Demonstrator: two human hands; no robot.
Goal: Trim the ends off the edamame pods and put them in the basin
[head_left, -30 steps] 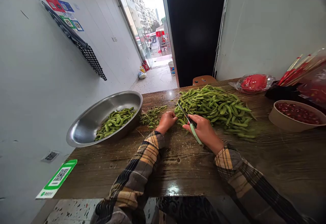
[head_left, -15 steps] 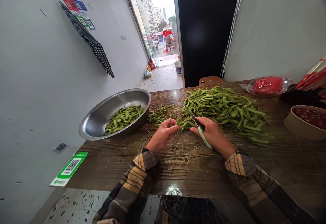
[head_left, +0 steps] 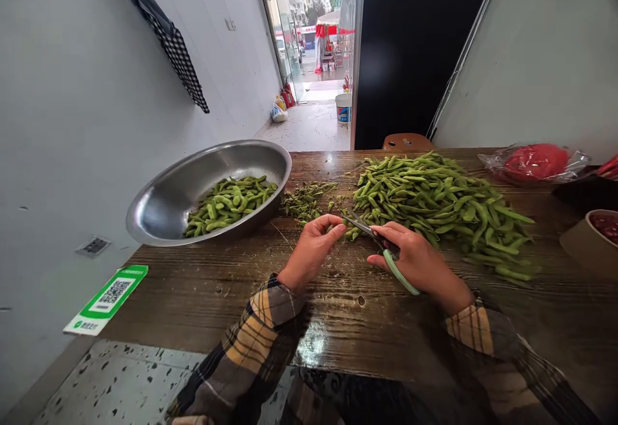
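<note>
In front of me my left hand [head_left: 316,245] pinches a green soybean pod, mostly hidden by the fingers. My right hand [head_left: 418,259] is wrapped round the pale green handles of a pair of scissors [head_left: 403,277]. Their blades are parted and reach toward the left fingertips, close to the pod's end. Just beyond the right hand lies a large heap of soybean pods [head_left: 434,196]. A small pile of trimmings [head_left: 306,201] sits past the left hand. Left of it, a wide steel basin [head_left: 159,209] stands tilted in view with trimmed pods [head_left: 229,203] inside.
All this rests on a dark wooden table [head_left: 217,302]. At its left edge lies a green QR code card [head_left: 109,299]. To the right are a red bundle in clear plastic [head_left: 538,162] and a paper bowl [head_left: 586,248] of dark red pieces. A brown stool [head_left: 405,141] stands behind.
The view has tipped down and shifted slightly. The scissors have come nearer the left fingertips, their blades now visibly apart. My left hand keeps its pinch.
</note>
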